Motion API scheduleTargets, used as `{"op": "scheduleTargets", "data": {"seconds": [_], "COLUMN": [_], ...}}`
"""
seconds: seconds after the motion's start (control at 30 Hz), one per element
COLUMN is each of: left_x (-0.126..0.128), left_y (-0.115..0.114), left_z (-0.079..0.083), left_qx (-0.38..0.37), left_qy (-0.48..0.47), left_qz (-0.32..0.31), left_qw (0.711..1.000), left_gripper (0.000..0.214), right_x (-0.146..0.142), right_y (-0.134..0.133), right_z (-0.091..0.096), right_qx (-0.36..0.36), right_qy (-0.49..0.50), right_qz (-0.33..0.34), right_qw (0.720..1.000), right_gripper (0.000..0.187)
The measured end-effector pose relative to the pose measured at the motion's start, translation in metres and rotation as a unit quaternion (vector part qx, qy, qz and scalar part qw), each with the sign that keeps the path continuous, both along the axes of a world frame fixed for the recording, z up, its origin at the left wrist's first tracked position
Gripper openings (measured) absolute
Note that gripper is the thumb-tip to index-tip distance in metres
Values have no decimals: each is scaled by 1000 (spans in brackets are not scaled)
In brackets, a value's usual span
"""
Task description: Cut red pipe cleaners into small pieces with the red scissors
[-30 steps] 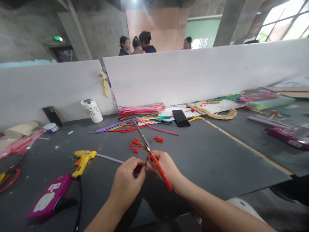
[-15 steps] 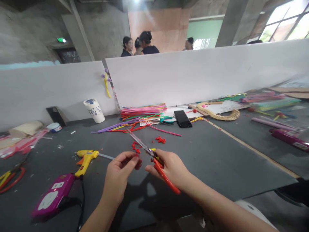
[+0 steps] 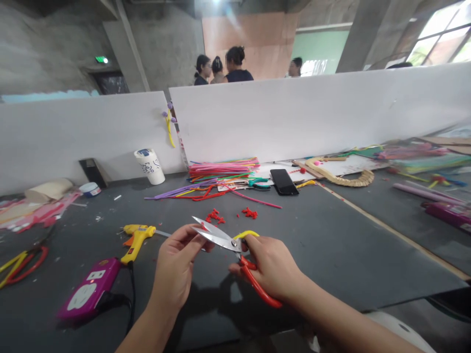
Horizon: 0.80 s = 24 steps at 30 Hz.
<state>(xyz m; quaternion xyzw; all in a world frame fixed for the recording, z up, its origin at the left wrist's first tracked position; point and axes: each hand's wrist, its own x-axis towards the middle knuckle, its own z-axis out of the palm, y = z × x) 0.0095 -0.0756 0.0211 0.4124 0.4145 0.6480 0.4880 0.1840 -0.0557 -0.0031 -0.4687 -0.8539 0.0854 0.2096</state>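
My right hand (image 3: 274, 264) grips a pair of scissors (image 3: 221, 240) by its red and yellow handles. The blades are spread and point left, reaching the fingertips of my left hand (image 3: 174, 262). Those fingers are pinched on a small red pipe cleaner piece (image 3: 203, 226), whose tip shows between the blades; the rest is hidden by the fingers. Just beyond the blades lies a small heap of red clippings (image 3: 215, 216), with a second heap of clippings (image 3: 250, 213) to its right.
A yellow glue gun (image 3: 138, 240) and a purple power box (image 3: 90, 290) with a cable lie left. Farther back are a bundle of pipe cleaners (image 3: 221, 170), teal-handled pliers (image 3: 258, 184), a phone (image 3: 283, 182) and a white paper roll (image 3: 150, 167). White boards (image 3: 312, 113) border the table.
The scissor blades have opened and swung down and left, to my left fingertips. My left hand keeps its pinch. The whole view has shifted slightly, moving the scene rightward.
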Motion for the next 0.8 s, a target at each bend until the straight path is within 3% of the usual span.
{"op": "scheduleTargets", "data": {"seconds": [0.8], "left_x": [-2], "left_y": [2], "left_z": [-1], "left_qx": [-1], "left_qy": [-3], "left_qz": [2], "left_qw": [1000], "left_gripper": [5], "right_x": [-2], "right_y": [-2], "right_z": [-4], "right_qx": [1], "right_qy": [2], "right_qz": [8], "right_qw": [1000], "right_gripper": [49]}}
